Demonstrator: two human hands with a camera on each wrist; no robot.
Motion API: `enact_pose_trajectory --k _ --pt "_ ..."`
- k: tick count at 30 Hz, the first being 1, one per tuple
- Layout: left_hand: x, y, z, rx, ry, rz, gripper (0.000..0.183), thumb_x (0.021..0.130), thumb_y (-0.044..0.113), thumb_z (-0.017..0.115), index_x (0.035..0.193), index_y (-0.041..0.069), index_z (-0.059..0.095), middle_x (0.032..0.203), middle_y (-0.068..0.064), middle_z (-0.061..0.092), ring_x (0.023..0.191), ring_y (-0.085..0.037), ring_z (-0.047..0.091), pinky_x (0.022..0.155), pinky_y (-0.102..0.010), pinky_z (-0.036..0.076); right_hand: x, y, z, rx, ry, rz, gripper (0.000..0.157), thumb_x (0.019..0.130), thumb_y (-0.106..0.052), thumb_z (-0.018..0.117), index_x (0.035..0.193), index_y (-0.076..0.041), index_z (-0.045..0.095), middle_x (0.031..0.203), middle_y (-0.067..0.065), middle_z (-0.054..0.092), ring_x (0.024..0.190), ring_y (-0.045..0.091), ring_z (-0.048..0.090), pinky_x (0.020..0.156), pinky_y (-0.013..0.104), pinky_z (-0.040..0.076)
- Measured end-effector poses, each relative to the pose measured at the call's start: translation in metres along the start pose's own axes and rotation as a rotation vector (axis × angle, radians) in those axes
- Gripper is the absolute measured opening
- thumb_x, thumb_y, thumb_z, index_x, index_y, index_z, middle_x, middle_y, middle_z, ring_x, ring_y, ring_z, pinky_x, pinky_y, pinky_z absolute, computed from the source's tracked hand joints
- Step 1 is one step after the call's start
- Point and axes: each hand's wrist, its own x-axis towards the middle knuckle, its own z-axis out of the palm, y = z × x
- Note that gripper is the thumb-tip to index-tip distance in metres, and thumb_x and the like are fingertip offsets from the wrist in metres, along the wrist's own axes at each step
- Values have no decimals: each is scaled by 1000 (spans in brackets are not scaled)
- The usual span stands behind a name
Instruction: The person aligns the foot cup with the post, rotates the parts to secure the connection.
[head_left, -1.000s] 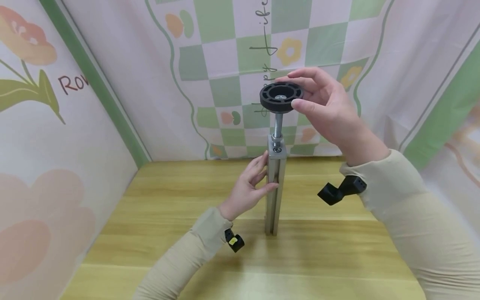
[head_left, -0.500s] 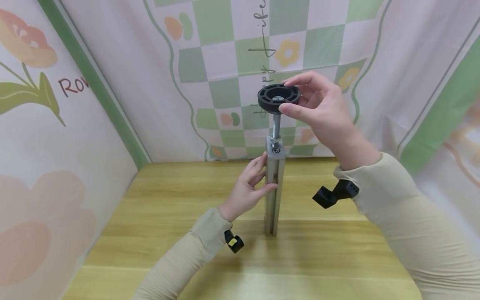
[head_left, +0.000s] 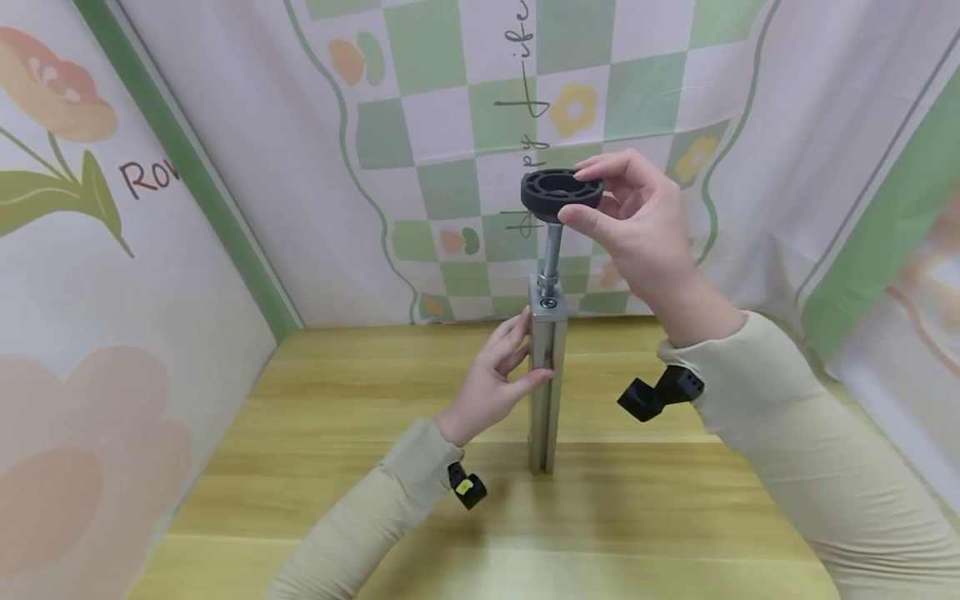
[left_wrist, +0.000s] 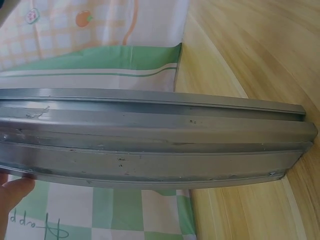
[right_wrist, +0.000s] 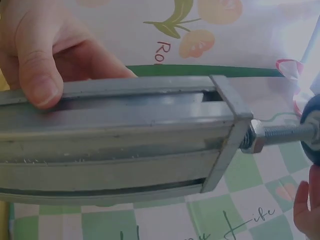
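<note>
A silvery aluminium extrusion (head_left: 544,417) stands upright on the table. My left hand (head_left: 492,383) holds it from the left, thumb on the near face, fingers along the side. From its end plate (right_wrist: 226,134) rises a threaded rod (head_left: 552,248) with a hex nut (right_wrist: 254,136) at its base. On top of the rod sits a black round levelling foot (head_left: 542,202), its hollow ribbed face upward. My right hand (head_left: 651,223) pinches the foot's rim at the right, thumb in front and fingers behind. The left wrist view shows the extrusion's slots and lower end, with one fingertip.
The wooden table (head_left: 337,392) spreads around the extrusion's foot. Behind it hangs a green-and-white checked cloth (head_left: 427,108), with a flowered cloth (head_left: 112,292) on the left. Small black camera mounts (head_left: 660,394) sit on both wrists.
My right thumb has come left along the rim to the front, and the hand now pinches more firmly. The foot tips slightly; its centre screw shows less. My left hand stays on the extrusion.
</note>
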Motion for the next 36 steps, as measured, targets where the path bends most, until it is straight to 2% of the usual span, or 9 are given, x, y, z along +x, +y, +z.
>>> enact_pose_trajectory --k 4,6,9,11,14,21,28,36 --pt "0 0 0 -6 0 8 77 81 -17 61 144 -9 19 146 -27 26 130 -44 37 108 -34 37 -1 1 -3 -19 -75 -9 13 88 -3 64 94 -14 65 110 5 57 96 14 57 83 17 49" --pt "0 -1 0 -12 1 11 77 81 -18 61 144 -9 19 146 -28 26 130 -45 37 108 -34 37 -1 1 -5 19 -113 -1 16 92 -3 54 95 -13 65 113 7 55 98 15 56 87 18 48" --pt "0 -2 0 -11 1 12 77 81 -18 61 144 -8 19 146 -27 26 129 -44 38 108 -35 37 0 2 -7 108 -155 14 16 94 -8 51 94 -12 67 114 9 54 102 17 55 93 22 47" --pt "0 -3 0 -9 1 14 77 81 -17 61 145 -8 20 146 -26 27 129 -43 38 108 -35 38 2 3 -9 177 -182 33 15 94 -10 53 94 -11 67 115 10 54 103 19 54 93 24 47" --pt "0 -4 0 -3 -1 17 77 81 -17 62 145 -7 20 146 -26 27 130 -42 38 108 -35 38 3 6 -13 223 -226 49 17 93 -8 52 98 -11 68 115 10 55 104 19 55 93 26 48" --pt "0 -2 0 2 0 9 77 81 -16 62 145 -7 20 146 -25 27 130 -41 38 108 -32 37 6 9 -17 275 -311 17 21 92 -2 51 102 -10 68 117 10 56 107 21 55 95 28 49" --pt "0 -2 0 -8 1 4 77 82 -16 61 145 -6 20 146 -25 26 130 -42 37 108 -35 37 8 7 -15 359 -393 -2 22 90 4 47 100 -4 64 127 19 56 117 30 54 101 32 45" --pt "0 -2 0 -1 4 13 77 81 -16 63 145 -6 21 147 -24 28 131 -40 38 108 -36 37 10 7 -16 409 -443 2 22 89 6 44 100 -1 61 124 22 57 117 32 54 101 32 46"
